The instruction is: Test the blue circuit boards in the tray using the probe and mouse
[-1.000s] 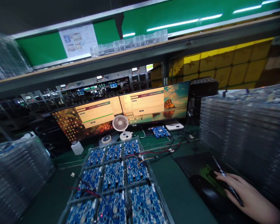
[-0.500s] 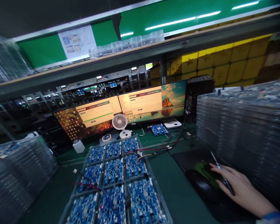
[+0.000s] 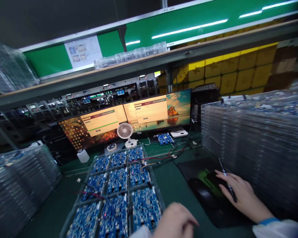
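Observation:
My right hand (image 3: pixel 240 195) rests over the black mouse pad (image 3: pixel 188 168), its fingers around a slim dark pen-like tool (image 3: pixel 230 189) with a shiny pointed end. Its fingertips reach a dark mouse, partly hidden beneath them. Another black mouse (image 3: pixel 203 191) lies just to the left. My left hand (image 3: pixel 176 219) shows at the bottom edge, blurred, with bent fingers beside the near right corner of a clear tray (image 3: pixel 155 172). Whether it holds anything is not visible. Blue circuit boards (image 3: pixel 117 180) fill the tray's compartments, and thin wires run to some of them.
Stacked clear trays stand at the right (image 3: pixel 238 132) and left (image 3: pixel 22 181). Behind the tray are two monitors (image 3: pixel 154 112), a white fan (image 3: pixel 125 132), a tape roll (image 3: pixel 111 147), a white bottle (image 3: pixel 82 155) and a loose blue board (image 3: pixel 165 138). A shelf (image 3: pixel 139 62) crosses above.
My left hand has come into view at the bottom, beside the tray. My right hand stays over the mouse pad with the pen-like tool; the whole view has shifted slightly.

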`<action>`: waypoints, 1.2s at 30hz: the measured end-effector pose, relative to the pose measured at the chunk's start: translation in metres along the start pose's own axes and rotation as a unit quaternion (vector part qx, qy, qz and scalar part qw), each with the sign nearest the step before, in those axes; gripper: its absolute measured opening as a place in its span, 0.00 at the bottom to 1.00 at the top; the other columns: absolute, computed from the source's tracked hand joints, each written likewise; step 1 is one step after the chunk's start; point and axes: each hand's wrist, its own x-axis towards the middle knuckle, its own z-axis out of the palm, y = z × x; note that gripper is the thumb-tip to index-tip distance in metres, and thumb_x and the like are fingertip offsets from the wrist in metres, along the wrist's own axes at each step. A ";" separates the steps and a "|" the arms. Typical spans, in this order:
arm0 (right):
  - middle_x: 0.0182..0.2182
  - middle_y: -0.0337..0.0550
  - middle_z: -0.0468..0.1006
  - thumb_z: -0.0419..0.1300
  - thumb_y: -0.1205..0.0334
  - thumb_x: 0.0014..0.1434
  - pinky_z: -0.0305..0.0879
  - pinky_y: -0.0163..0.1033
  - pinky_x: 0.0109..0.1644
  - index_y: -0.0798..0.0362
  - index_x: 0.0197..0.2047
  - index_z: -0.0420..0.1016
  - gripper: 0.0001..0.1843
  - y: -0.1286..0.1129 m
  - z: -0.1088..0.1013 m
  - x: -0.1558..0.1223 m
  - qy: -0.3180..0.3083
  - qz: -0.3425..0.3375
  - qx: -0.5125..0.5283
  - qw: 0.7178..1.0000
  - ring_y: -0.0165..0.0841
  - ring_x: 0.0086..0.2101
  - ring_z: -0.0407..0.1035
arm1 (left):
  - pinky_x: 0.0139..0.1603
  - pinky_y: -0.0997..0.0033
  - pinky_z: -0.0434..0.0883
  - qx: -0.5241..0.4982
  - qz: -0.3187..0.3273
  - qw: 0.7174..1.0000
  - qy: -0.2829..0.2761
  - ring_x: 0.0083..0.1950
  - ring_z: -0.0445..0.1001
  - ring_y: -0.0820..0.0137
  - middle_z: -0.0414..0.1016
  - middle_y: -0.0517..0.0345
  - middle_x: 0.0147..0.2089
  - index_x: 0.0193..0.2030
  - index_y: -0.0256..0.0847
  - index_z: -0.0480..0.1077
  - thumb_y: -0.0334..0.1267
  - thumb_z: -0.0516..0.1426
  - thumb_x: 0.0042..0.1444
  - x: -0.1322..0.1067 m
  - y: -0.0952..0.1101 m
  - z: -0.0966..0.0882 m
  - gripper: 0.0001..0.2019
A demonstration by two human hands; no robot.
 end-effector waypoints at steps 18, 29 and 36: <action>0.50 0.48 0.75 0.48 0.49 0.61 0.66 0.51 0.48 0.49 0.48 0.71 0.20 0.003 0.003 -0.003 0.023 0.024 0.044 0.999 0.43 0.47 0.68 | 0.59 0.73 0.63 0.305 -0.314 0.889 0.135 0.55 0.71 0.65 0.67 0.42 0.58 0.53 0.31 0.69 0.22 0.49 0.54 0.021 -0.090 -0.146 0.20; 0.49 0.49 0.75 0.48 0.49 0.62 0.66 0.53 0.51 0.51 0.49 0.69 0.20 0.007 0.003 -0.004 0.020 0.012 0.057 0.998 0.43 0.46 0.69 | 0.55 0.73 0.66 0.307 -0.288 0.902 0.096 0.52 0.73 0.66 0.76 0.51 0.48 0.49 0.38 0.72 0.30 0.52 0.58 0.037 -0.110 -0.133 0.13; 0.48 0.49 0.76 0.49 0.50 0.62 0.68 0.50 0.47 0.51 0.49 0.68 0.19 0.011 0.004 -0.002 0.048 -0.031 0.039 0.998 0.43 0.44 0.70 | 0.47 0.69 0.68 0.322 -0.313 0.890 0.081 0.47 0.75 0.62 0.78 0.48 0.43 0.42 0.39 0.73 0.33 0.52 0.59 0.043 -0.116 -0.133 0.09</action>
